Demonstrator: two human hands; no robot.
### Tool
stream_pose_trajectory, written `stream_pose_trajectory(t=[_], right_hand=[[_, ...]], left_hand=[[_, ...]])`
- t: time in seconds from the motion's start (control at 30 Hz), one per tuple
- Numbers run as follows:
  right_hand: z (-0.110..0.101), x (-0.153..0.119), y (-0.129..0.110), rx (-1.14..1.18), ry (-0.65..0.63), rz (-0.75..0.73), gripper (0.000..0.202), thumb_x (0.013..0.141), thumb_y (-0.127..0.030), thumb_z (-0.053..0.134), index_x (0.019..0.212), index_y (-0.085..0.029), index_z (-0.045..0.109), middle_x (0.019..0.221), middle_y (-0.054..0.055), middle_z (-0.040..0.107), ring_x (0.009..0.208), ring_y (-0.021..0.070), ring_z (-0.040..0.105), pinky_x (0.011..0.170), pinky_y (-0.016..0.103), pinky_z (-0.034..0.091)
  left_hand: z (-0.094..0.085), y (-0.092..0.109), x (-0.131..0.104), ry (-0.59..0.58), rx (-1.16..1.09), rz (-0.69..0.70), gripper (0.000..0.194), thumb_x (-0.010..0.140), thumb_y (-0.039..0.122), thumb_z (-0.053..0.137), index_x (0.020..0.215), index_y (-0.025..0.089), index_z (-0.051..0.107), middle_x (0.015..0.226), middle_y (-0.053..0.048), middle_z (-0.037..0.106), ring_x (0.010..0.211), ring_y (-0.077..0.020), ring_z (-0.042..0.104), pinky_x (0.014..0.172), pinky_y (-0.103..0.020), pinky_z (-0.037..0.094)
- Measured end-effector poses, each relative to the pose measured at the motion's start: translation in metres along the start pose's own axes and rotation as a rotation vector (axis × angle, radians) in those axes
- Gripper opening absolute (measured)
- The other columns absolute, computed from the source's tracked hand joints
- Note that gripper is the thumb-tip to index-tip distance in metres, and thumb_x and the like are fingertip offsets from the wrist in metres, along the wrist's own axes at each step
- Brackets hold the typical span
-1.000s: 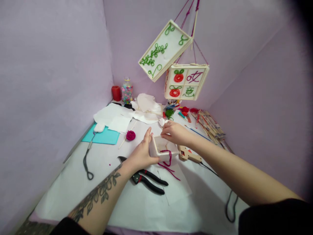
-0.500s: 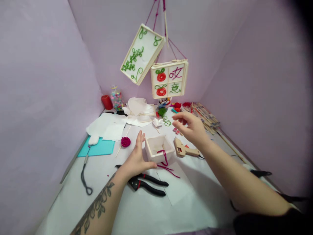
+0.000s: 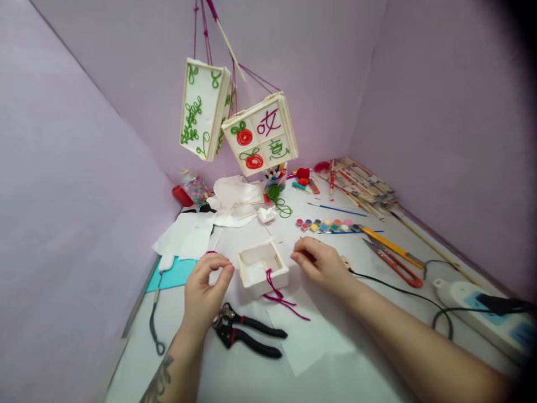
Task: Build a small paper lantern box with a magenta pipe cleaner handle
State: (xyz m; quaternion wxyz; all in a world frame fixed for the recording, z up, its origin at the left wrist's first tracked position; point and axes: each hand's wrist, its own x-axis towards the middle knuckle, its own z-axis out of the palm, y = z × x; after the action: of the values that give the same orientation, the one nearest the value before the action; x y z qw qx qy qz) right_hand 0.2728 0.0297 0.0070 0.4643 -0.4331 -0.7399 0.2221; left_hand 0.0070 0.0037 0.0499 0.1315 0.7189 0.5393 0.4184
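Observation:
A small white open-topped box stands on the table between my two hands. Dark pink yarn hangs over its front wall, the loose ends trailing on the table. Left of the box, my left hand has thumb and forefinger brought together, apart from the box. My right hand is pinched just right of the box, not touching it. Anything in either pinch is too small to make out. Black-handled pliers lie below my left hand. Behind my right hand, only the beige end of the glue gun shows.
Two decorated lantern boxes hang at the back. Paint pots, an orange-handled cutter and red snips lie right. A power strip with black cables sits front right. White sheets and a turquoise board lie left.
Both hands have moved lower; the left has gone from spread fingers beside the box to a pinch, the right has closed too. The view has turned right, and the hanging lanterns have swung.

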Motion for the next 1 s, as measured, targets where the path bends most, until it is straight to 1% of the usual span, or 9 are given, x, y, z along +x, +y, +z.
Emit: stream_pose_trajectory(t=[0.07,0.13,0.3,0.37,0.43,0.5,0.67,0.87,1.0], right_hand=[[0.001,-0.002,0.001,0.033,-0.075,-0.12,0.021,0.093,-0.02,0.049,0.106,-0.019,0.065,0.078,0.004,0.066,0.067,0.0153,0.059,0.064,0.027,0.046],[0.002,-0.004,0.001,0.06,-0.155,-0.201,0.027,0.094,-0.019,0.048,0.116,-0.019,0.064,0.08,0.005,0.067,0.068,0.0155,0.06,0.065,0.027,0.047],[0.007,-0.007,0.001,0.069,-0.177,-0.274,0.024,0.096,-0.02,0.048,0.11,-0.017,0.067,0.082,0.007,0.066,0.07,0.0159,0.061,0.065,0.027,0.048],[0.008,-0.008,0.003,0.081,-0.177,-0.278,0.023,0.096,-0.02,0.049,0.108,-0.018,0.068,0.083,0.007,0.067,0.073,0.016,0.062,0.066,0.027,0.049],[0.008,-0.008,0.005,0.097,-0.181,-0.263,0.021,0.096,-0.02,0.05,0.107,-0.019,0.068,0.083,0.007,0.067,0.074,0.0161,0.062,0.067,0.027,0.049],[0.008,-0.008,0.006,0.107,-0.184,-0.254,0.021,0.095,-0.02,0.051,0.106,-0.019,0.068,0.084,0.007,0.067,0.074,0.016,0.062,0.067,0.027,0.05],[0.01,-0.008,0.005,0.134,-0.169,-0.257,0.019,0.095,-0.019,0.051,0.102,-0.018,0.069,0.082,0.006,0.068,0.073,0.0158,0.062,0.066,0.027,0.049],[0.011,-0.01,0.005,0.142,-0.154,-0.256,0.018,0.094,-0.018,0.052,0.101,-0.018,0.069,0.08,0.005,0.068,0.07,0.0153,0.062,0.067,0.027,0.05],[0.011,-0.01,0.005,0.128,-0.166,-0.258,0.019,0.094,-0.019,0.052,0.102,-0.019,0.069,0.08,0.005,0.068,0.07,0.0154,0.062,0.066,0.027,0.049]], left_hand=[[-0.006,0.018,0.007,-0.069,0.118,-0.01,0.009,0.083,0.026,0.064,0.076,0.021,0.063,0.082,-0.002,0.066,0.084,-0.0178,0.062,0.07,-0.029,0.049],[-0.008,0.031,0.014,-0.158,0.205,-0.013,0.007,0.082,0.026,0.064,0.077,0.021,0.066,0.084,-0.003,0.069,0.083,-0.0182,0.064,0.069,-0.029,0.05],[0.007,0.042,0.045,-0.298,0.466,0.111,0.021,0.089,0.026,0.055,0.096,0.018,0.073,0.101,-0.009,0.072,0.098,-0.0236,0.064,0.09,-0.039,0.05],[0.017,0.041,0.058,-0.431,0.602,0.174,0.025,0.088,0.024,0.054,0.102,0.015,0.073,0.109,-0.011,0.072,0.103,-0.0272,0.062,0.094,-0.043,0.049],[0.026,0.041,0.068,-0.558,0.724,0.222,0.026,0.088,0.021,0.052,0.097,0.013,0.075,0.105,-0.014,0.073,0.101,-0.0286,0.062,0.093,-0.043,0.049],[0.033,0.041,0.073,-0.634,0.814,0.234,0.028,0.088,0.019,0.049,0.09,0.012,0.076,0.095,-0.014,0.074,0.095,-0.0276,0.063,0.089,-0.041,0.05],[0.04,0.044,0.073,-0.659,0.884,0.219,0.029,0.086,0.015,0.048,0.08,0.01,0.075,0.083,-0.015,0.073,0.087,-0.0266,0.063,0.082,-0.039,0.051],[0.046,0.045,0.072,-0.677,0.897,0.216,0.026,0.082,0.007,0.048,0.079,0.006,0.074,0.083,-0.021,0.07,0.088,-0.0292,0.064,0.08,-0.041,0.05],[0.038,0.048,0.078,-0.711,0.869,0.184,0.023,0.086,0.018,0.053,0.08,0.011,0.074,0.081,-0.015,0.072,0.082,-0.0249,0.066,0.079,-0.035,0.049]])
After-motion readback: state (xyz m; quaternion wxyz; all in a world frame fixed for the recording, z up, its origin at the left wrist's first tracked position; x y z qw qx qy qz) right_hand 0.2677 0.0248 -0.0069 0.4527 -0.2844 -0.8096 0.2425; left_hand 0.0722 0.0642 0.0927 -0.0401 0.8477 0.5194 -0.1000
